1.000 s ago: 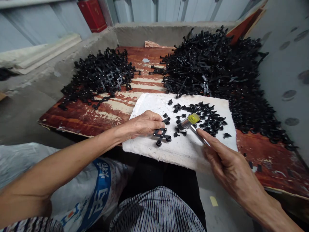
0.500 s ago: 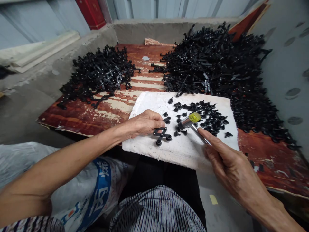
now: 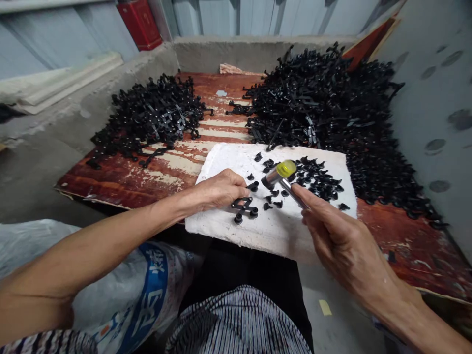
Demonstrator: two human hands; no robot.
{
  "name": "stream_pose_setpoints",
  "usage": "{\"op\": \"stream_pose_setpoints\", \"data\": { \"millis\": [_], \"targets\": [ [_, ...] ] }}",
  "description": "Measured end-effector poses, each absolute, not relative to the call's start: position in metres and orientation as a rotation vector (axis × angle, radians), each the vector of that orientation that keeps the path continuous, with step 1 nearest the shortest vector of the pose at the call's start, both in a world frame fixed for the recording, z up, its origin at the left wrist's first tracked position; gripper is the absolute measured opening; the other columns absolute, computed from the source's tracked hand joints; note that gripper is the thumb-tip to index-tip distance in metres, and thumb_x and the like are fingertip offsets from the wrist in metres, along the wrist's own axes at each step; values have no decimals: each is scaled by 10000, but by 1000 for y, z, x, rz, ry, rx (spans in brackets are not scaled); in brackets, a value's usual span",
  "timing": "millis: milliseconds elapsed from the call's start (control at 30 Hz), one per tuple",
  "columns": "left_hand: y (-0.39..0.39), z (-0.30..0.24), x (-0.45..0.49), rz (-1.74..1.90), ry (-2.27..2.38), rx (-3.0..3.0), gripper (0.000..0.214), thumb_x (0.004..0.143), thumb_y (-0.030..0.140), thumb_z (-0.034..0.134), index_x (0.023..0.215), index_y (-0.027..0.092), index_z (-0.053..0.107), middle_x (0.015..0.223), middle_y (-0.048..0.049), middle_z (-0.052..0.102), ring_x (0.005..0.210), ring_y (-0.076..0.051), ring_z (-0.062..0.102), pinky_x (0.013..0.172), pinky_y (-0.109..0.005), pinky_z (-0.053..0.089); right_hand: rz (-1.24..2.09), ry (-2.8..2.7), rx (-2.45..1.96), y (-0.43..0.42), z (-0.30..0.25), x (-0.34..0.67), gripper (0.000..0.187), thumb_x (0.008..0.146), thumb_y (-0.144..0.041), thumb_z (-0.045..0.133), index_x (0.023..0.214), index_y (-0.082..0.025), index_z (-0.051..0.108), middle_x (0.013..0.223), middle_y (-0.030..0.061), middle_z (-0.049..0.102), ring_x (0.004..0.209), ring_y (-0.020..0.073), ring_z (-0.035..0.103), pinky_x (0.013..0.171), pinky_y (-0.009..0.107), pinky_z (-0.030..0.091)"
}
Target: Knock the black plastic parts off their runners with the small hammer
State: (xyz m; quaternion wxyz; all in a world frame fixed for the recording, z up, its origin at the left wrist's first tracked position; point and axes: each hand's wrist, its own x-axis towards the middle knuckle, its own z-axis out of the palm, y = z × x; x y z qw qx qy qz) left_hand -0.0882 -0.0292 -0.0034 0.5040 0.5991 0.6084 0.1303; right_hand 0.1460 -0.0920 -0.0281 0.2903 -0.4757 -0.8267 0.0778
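My left hand (image 3: 216,189) is closed on a black cross-shaped plastic frame (image 3: 244,206) and pins it to the white foam pad (image 3: 273,231). My right hand (image 3: 337,241) grips the thin metal handle of a small hammer (image 3: 279,174) with a silver head and a yellow face. The hammer head hovers just right of the frame, above loose small black caps (image 3: 317,178) scattered on the pad.
A worn red board (image 3: 162,169) lies under the pad. It carries a pile of black assembled frames (image 3: 151,115) at the left and a much larger black heap (image 3: 332,103) at the right. A printed white sack (image 3: 147,290) sits by my lap; concrete walls surround the board.
The hammer head has shifted a little left and up toward the frame. My left hand stays on the frame.
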Motion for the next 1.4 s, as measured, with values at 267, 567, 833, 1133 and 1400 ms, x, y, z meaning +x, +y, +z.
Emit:
{"op": "stream_pose_setpoints", "data": {
  "millis": [267,567,833,1133,1400],
  "targets": [
    [-31,4,-87,248,1518,1503,249,803,200,572,560,146,560,452,39,432,400,-58,329,419,-240,194,40,-2360,-1213,-81,-20,134,503,927,-112,391,1410,-179,516,755,45,629,511,152,556,422,265,428],
    [-29,0,-90,256,1514,1555,232,785,237,585,572,145,583,475,34,451,427,-65,347,425,-242,208,-42,-2389,-1184,-84,-17,135,525,891,-73,400,1386,-177,538,689,26,576,409,134,437,343,257,329],
    [-29,-4,-91,272,1478,1536,237,787,244,569,571,148,584,466,35,440,405,-65,334,407,-240,196,-15,-2147,-1132,-90,-9,131,592,918,-65,425,1472,-272,422,838,51,670,572,161,584,512,273,502],
    [-27,-6,-90,241,1494,1515,228,786,227,565,569,159,573,445,41,416,379,-63,309,404,-252,177,-41,-2246,-1147,-82,-18,135,625,913,-90,421,1498,-303,367,754,10,590,480,131,516,427,234,430],
    [-27,-11,-94,283,1430,1493,229,780,211,557,558,157,564,438,54,384,401,-60,283,440,-253,185,104,-2324,-1268,-80,-26,135,521,909,-134,379,1411,-187,508,799,69,660,491,165,572,431,285,460]
  ]
}}
